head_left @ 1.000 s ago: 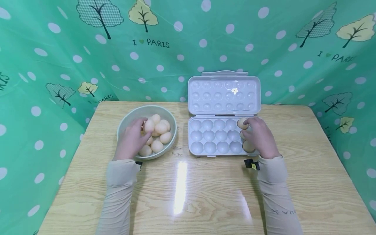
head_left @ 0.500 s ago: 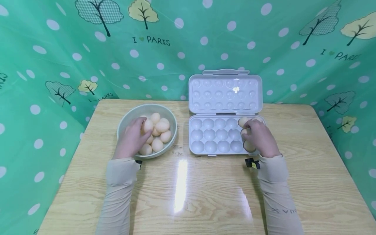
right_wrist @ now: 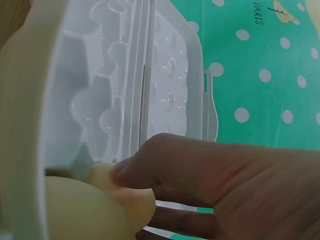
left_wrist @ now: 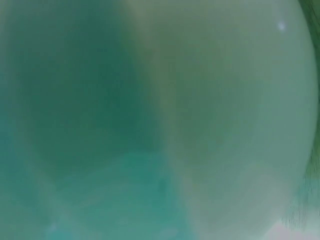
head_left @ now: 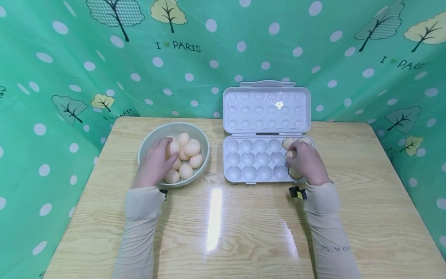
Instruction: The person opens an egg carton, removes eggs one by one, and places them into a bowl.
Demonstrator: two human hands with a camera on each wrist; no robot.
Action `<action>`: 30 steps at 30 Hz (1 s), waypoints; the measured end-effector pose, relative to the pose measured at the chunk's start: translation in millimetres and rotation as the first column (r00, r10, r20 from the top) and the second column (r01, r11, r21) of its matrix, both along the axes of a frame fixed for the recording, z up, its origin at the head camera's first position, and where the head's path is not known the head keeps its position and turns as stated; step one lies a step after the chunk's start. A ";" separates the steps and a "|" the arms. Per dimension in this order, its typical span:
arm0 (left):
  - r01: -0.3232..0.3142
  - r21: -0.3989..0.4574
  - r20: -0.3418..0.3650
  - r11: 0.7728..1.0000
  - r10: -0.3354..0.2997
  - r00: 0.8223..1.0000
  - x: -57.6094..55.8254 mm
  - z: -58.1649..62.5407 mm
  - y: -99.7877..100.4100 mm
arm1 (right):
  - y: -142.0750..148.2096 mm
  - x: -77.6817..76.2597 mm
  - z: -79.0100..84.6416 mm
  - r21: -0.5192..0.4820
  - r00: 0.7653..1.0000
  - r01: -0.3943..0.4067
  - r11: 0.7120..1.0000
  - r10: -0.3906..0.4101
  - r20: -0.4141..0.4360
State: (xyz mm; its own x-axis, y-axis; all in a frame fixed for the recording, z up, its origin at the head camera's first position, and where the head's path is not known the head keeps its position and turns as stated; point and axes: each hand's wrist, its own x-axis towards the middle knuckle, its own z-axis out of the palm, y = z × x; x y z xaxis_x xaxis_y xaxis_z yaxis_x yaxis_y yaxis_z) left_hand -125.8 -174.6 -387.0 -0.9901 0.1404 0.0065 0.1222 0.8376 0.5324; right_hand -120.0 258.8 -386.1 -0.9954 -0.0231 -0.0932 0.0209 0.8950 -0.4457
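On the left of the table, a pale green bowl holds several cream-coloured eggs. My left hand reaches into it, thumb and fingers around one egg. To the right lies an open white plastic egg box. Several eggs fill the right end of its base. My right hand is over that end; in the right wrist view its thumb and fingers pinch an egg, beside a nearer egg. The left wrist view shows only blurred green bowl wall.
The box lid stands raised at the back. Its cups left of the eggs hold nothing. A wooden table spreads in front, with a green dotted curtain behind and at both sides. Black straps sit at the cuffs.
An egg in the back right corner of the box has come into view beyond my right hand. The left hand keeps its egg in the bowl, nearly still. The head view shifts slightly.
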 end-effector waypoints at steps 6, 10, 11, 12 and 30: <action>-0.003 0.002 -0.005 1.000 0.003 1.000 2.2 2.7 0.2 | -0.7 4.3 6.7 -0.008 0.996 0.002 1.000 -0.003 -0.091; -0.007 0.002 -0.010 1.000 0.007 1.000 4.1 5.9 1.2 | -2.7 8.2 12.1 -0.031 0.983 -0.008 0.999 0.002 -0.185; -0.007 0.003 -0.014 1.000 0.007 1.000 4.5 6.8 1.4 | -3.3 9.4 13.6 -0.036 0.980 -0.007 0.999 0.000 -0.201; -0.007 0.001 -0.016 1.000 0.007 1.000 4.9 8.0 1.7 | -3.7 10.5 15.3 -0.042 0.977 -0.006 0.999 -0.003 -0.214; 0.029 0.013 -0.150 0.999 -0.027 0.988 22.6 35.2 10.3 | -15.9 26.5 40.2 -0.107 0.926 -0.051 0.993 0.007 -0.379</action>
